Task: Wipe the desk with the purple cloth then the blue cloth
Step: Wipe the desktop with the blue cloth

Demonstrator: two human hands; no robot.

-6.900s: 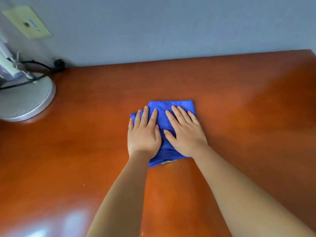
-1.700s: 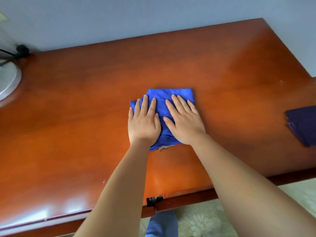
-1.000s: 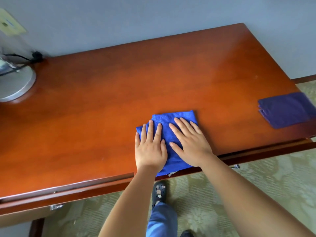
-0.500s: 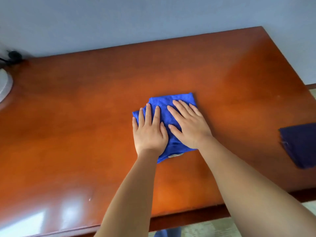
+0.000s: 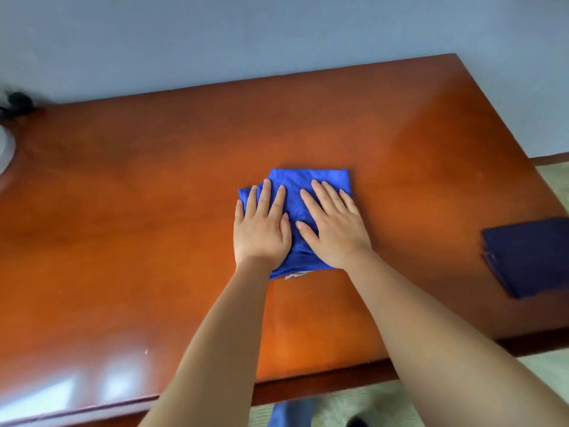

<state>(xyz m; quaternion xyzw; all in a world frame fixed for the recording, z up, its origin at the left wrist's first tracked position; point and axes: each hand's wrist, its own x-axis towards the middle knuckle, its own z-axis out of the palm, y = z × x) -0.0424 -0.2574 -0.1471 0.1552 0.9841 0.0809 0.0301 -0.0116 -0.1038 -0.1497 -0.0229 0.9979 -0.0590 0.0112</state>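
Note:
A folded blue cloth (image 5: 303,183) lies on the middle of the reddish-brown wooden desk (image 5: 138,229). My left hand (image 5: 261,229) presses flat on its left half, fingers straight and pointing away from me. My right hand (image 5: 334,229) presses flat on its right half, fingers spread. The two hands lie side by side and cover most of the cloth. A folded dark purple cloth (image 5: 529,257) rests untouched near the desk's right edge.
A round grey lamp base (image 5: 5,154) and a black cable plug (image 5: 18,101) sit at the far left by the wall. The desk's front edge (image 5: 308,385) runs below my forearms, with patterned carpet (image 5: 354,405) beyond it.
Both hands slid the blue cloth from the front edge back toward the middle of the desk over the last second. The purple cloth stayed in place.

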